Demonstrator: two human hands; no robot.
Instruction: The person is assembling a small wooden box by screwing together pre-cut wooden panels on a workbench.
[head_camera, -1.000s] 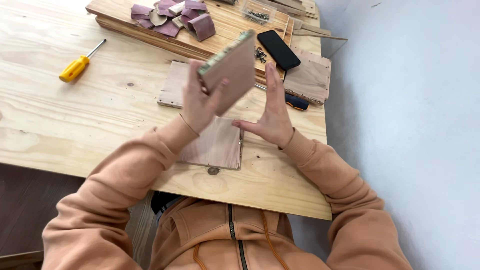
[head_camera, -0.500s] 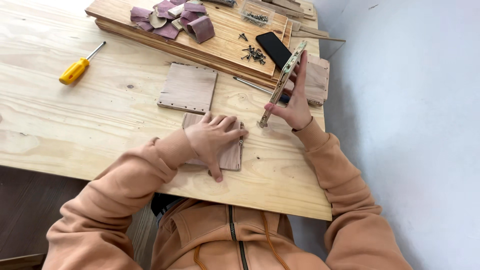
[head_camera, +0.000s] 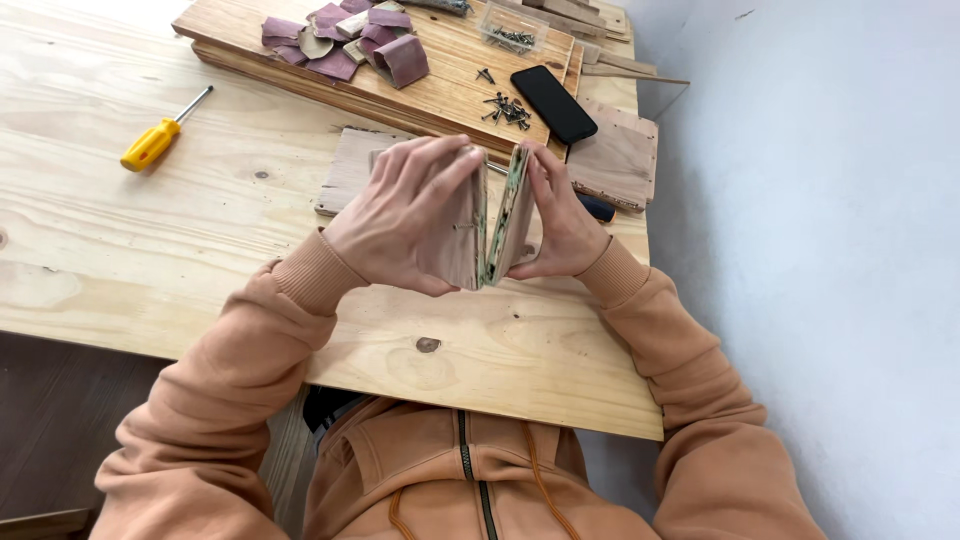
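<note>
Left hand (head_camera: 405, 215) and right hand (head_camera: 562, 215) are each clasping a thin, stiff, probably light wooden panel (head_camera: 462, 235) upright by its flat faces above the desk (head_camera: 200, 230).

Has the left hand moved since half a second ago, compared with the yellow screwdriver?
Yes. The left hand rose off the table, away from the person, and now holds a wooden piece upright; the yellow screwdriver stayed put.
</note>
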